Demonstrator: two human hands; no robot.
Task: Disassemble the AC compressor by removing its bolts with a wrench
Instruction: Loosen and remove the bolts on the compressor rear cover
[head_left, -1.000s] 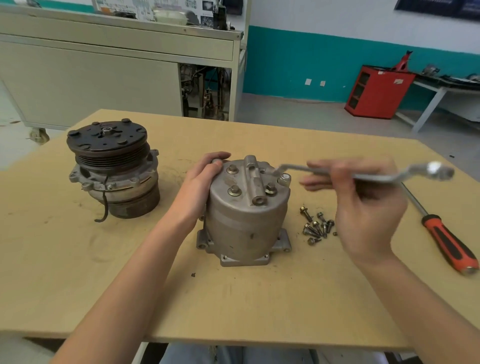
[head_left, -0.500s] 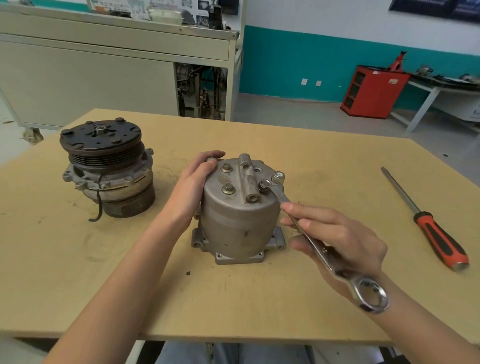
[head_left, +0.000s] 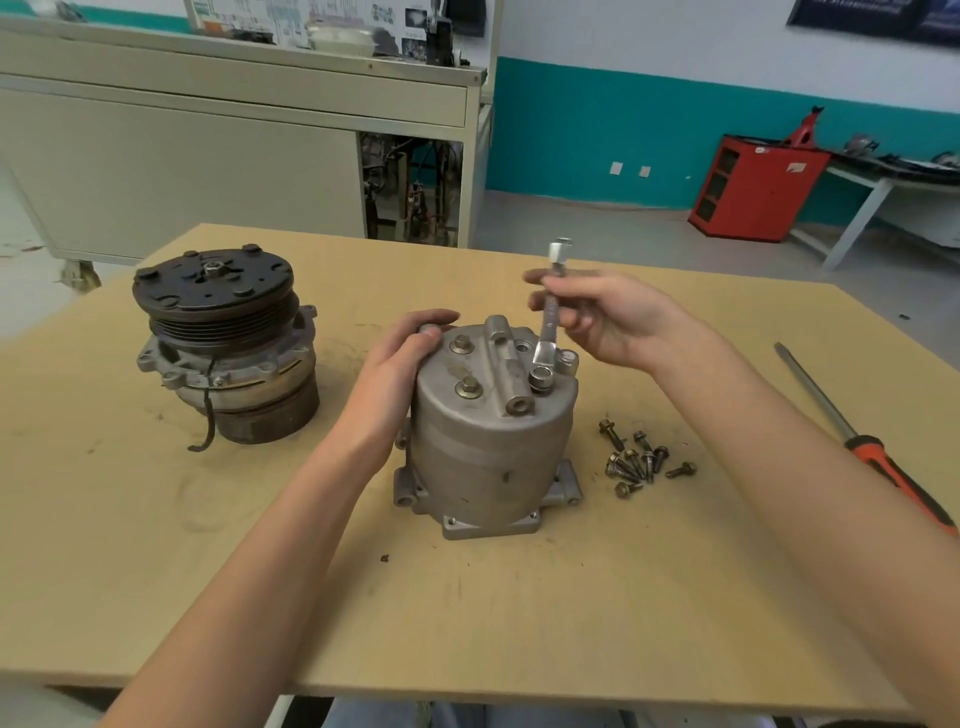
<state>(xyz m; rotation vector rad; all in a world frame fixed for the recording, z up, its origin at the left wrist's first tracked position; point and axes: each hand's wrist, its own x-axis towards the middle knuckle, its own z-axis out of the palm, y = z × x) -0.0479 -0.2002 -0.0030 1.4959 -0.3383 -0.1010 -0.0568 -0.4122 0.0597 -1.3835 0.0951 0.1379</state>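
The grey compressor body (head_left: 488, 447) stands upright in the middle of the wooden table (head_left: 571, 613). Bolts show on its top face, two on the left (head_left: 467, 388). My left hand (head_left: 400, 364) rests on the top left edge of the body, fingers curved over the rim. My right hand (head_left: 602, 317) pinches the shank of a silver ring wrench (head_left: 549, 322). The wrench's lower ring sits over a bolt (head_left: 542, 378) on the right of the top face, and its handle points away from me and up.
The pulley and clutch half (head_left: 223, 343) of the compressor stands at the left. A pile of several loose bolts (head_left: 636, 462) lies right of the body. An orange-handled screwdriver (head_left: 872, 447) lies at the table's right edge. A cabinet and a red box stand on the floor behind.
The wrench handle has swung round on the bolt: from pointing right, to pointing toward me, to pointing away now. My right hand moved with it. The loose bolts show again.
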